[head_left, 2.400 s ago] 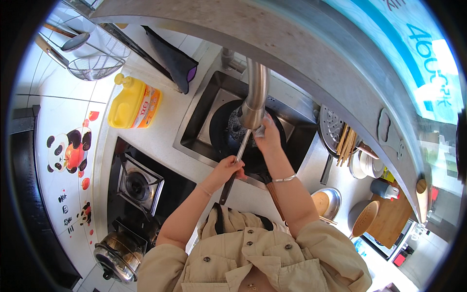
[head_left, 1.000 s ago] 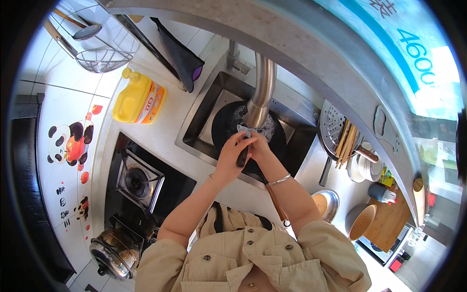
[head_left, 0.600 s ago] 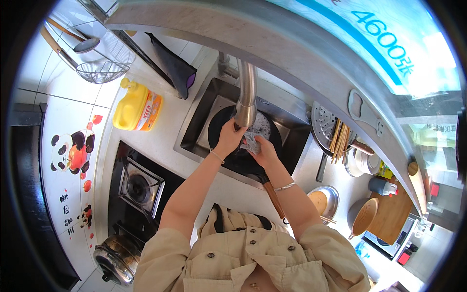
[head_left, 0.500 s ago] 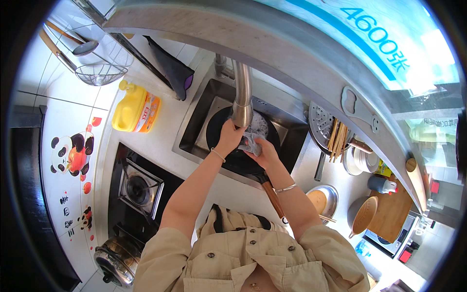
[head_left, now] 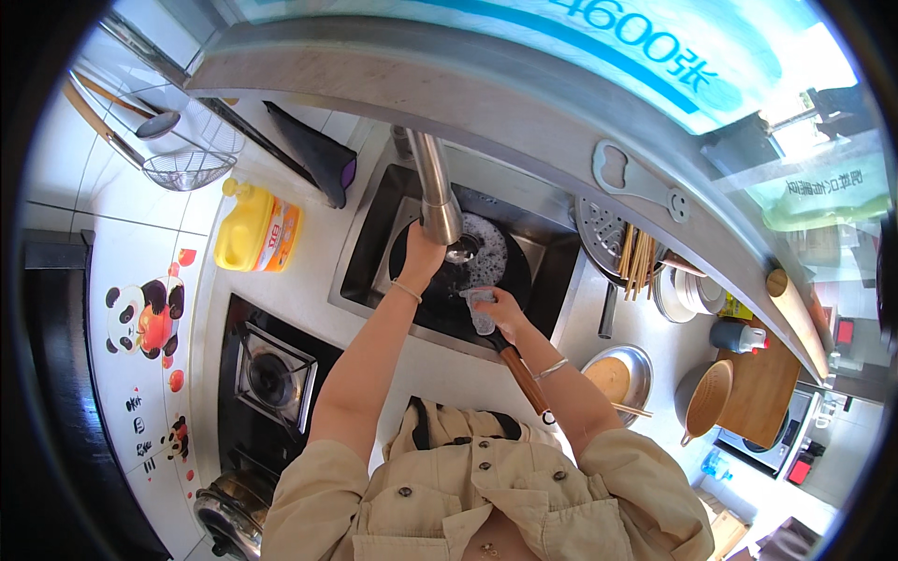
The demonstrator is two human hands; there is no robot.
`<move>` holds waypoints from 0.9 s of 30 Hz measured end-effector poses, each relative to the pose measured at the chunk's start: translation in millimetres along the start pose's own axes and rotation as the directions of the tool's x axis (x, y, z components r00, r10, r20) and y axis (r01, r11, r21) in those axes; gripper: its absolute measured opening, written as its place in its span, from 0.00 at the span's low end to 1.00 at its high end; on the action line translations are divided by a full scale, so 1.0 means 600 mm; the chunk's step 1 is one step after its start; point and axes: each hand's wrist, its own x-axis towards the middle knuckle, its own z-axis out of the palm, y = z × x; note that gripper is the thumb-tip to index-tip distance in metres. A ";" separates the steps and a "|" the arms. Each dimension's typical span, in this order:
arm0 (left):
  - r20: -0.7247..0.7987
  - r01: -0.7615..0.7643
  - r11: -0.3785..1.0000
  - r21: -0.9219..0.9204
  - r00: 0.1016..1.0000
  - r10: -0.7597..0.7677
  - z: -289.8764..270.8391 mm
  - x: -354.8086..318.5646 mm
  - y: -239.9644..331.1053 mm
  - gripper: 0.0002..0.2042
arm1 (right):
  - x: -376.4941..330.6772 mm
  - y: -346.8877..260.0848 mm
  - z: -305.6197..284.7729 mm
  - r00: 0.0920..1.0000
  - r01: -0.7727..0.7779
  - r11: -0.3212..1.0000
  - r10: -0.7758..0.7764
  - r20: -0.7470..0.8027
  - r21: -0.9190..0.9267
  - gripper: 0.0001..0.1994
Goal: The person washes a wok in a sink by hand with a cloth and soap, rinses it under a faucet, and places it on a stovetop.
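Note:
Under the steel faucet (head_left: 436, 192) a black frying pan (head_left: 519, 271) lies in the sink (head_left: 376, 210), its wooden handle (head_left: 524, 379) reaching over the near rim. White suds float on dark water in the pan. My left hand (head_left: 421, 256) is over the pan's left side, right by the spout; the faucet head hides its fingers. Over the pan's near right part, my right hand (head_left: 506, 314) is closed round a whitish-grey translucent cloth (head_left: 482, 311), bunched and hanging down from the fingers. Whether my left hand holds anything does not show.
Left of the sink stand a yellow jug (head_left: 254, 229) and a gas burner (head_left: 271, 376). To the right are a perforated steel lid (head_left: 599, 229), chopsticks (head_left: 639, 262), stacked bowls (head_left: 692, 294), a metal bowl (head_left: 636, 365) and a cutting board (head_left: 762, 388). A shelf edge (head_left: 374, 86) crosses above.
My hands, together at the cloth before, are now apart. The left one has moved toward the spout, while the right keeps the cloth and is slightly lower. The whole view has shifted a little.

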 end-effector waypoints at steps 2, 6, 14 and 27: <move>0.004 0.011 1.000 -0.023 1.000 -0.011 0.002 -0.002 -0.007 0.07 | 0.006 0.011 -0.006 0.999 0.043 0.999 -0.044 -0.024 -0.028 0.18; 0.075 0.107 0.989 -0.102 0.992 -0.100 0.007 -0.014 0.029 0.07 | 0.019 0.025 -0.019 0.973 0.225 0.927 -0.231 0.014 -0.300 0.18; -0.083 0.125 0.970 -0.207 0.986 -0.144 -0.039 -0.044 0.053 0.11 | 0.012 -0.124 0.054 0.965 0.217 0.932 -0.250 0.083 0.291 0.13; -0.091 0.076 0.938 -0.338 0.989 -0.113 -0.093 -0.096 0.157 0.17 | 0.200 -0.134 0.159 0.914 -0.007 0.880 -0.188 0.361 0.476 0.16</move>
